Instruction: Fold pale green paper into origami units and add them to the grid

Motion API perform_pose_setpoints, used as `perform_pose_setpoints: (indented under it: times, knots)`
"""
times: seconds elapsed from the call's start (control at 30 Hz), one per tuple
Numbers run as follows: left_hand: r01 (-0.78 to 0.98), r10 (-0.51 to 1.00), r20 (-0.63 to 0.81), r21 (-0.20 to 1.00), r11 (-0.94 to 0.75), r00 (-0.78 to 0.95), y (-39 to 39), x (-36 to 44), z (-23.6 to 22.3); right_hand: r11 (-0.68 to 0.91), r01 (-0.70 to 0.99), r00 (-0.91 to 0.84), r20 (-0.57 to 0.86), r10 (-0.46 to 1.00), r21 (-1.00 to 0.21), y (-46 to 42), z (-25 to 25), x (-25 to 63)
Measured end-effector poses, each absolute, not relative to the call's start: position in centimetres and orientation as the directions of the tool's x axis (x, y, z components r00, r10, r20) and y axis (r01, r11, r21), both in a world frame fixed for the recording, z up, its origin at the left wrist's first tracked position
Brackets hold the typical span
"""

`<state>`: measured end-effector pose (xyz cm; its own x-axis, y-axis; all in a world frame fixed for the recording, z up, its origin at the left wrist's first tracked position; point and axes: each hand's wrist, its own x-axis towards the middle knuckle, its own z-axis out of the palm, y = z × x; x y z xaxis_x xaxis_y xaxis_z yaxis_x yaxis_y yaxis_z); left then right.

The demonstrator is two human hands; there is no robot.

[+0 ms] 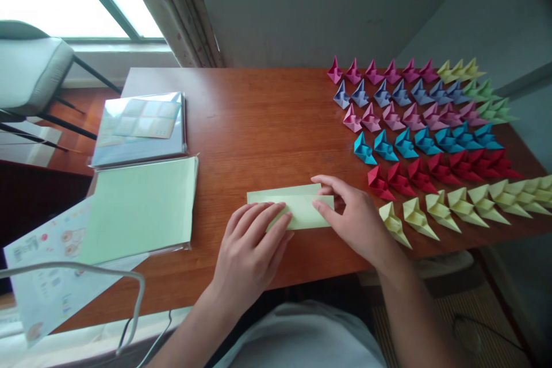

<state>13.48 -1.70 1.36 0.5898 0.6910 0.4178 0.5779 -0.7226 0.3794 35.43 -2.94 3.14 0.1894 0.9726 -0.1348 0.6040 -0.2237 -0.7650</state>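
Observation:
A pale green sheet of paper (304, 211), folded lengthwise into a long strip, lies on the table in front of me. Its upper layer sits slightly askew over the lower one, whose edge shows along the far side. My left hand (256, 236) rests with fingers stretched flat on the strip's left part, pressing it down. At the right end, my right hand (351, 210) pinches the paper, thumb on top and index finger curled around the far edge. Its remaining fingers are partly hidden behind the thumb.
Rows of folded paper figures in magenta, lavender, pink, blue (405, 142), red (420, 176) and pale yellow (440, 211) fill the table's right side. To the left lie a pack of green paper (142, 207), another wrapped pack (129, 146) and a printed sheet (47, 253). A white cable (86, 266) crosses the lower left.

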Motion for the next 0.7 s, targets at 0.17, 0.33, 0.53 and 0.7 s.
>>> perform_pose_setpoints:
  times: [0.17, 0.33, 0.53, 0.7]
  knots:
    - [0.613, 0.828, 0.398, 0.558, -0.560, 0.395, -0.8, 12.6, 2.5, -0.189, 0.494, 0.134, -0.141, 0.981, -0.849, -3.3, 2.9, 35.6]
    - [0.528, 0.930, 0.227, 0.773, -0.352, 0.288, -0.2, 11.4, 3.0, -0.161, 0.447, 0.101, -0.129, 0.987, -0.880, -3.8, 3.0, 35.7]
    - [0.405, 0.971, -0.011, 0.910, -0.088, 0.237, -0.6, 11.1, 2.3, -0.136, 0.346, 0.045, -0.128, 0.991, -0.928, -4.2, 3.4, 36.0]
    - [0.428, 0.980, -0.028, 0.902, -0.061, 0.199, -0.6, 11.1, 1.9, -0.146, 0.483, 0.219, -0.043, 0.975, -0.864, -3.8, 3.3, 37.0]
